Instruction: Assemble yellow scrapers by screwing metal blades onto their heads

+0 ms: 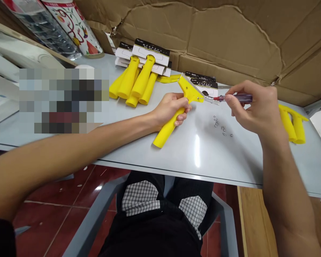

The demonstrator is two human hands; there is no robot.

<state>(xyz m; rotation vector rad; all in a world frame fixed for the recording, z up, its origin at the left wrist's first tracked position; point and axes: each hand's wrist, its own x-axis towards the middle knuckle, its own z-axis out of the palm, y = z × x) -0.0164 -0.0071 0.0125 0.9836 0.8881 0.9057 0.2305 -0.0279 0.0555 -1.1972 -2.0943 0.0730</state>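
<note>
My left hand (173, 109) is closed round the neck of a yellow scraper (166, 130), whose wide head points up and away, with a metal strip along its edge. In my right hand (253, 103) is a screwdriver (239, 98) with a clear purple handle and a red collar. Its shaft points left, and the tip meets a screw at the near corner of the scraper head. Several small loose screws (222, 128) lie on the table below the screwdriver.
Yellow scrapers with card sleeves (140, 80) are piled at the back left. Black-and-white cards (204, 84) lie behind the scraper head. More yellow handles (294, 125) rest at the right. A cardboard sheet (230, 39) walls off the back; a patterned canister (75, 28) stands far left.
</note>
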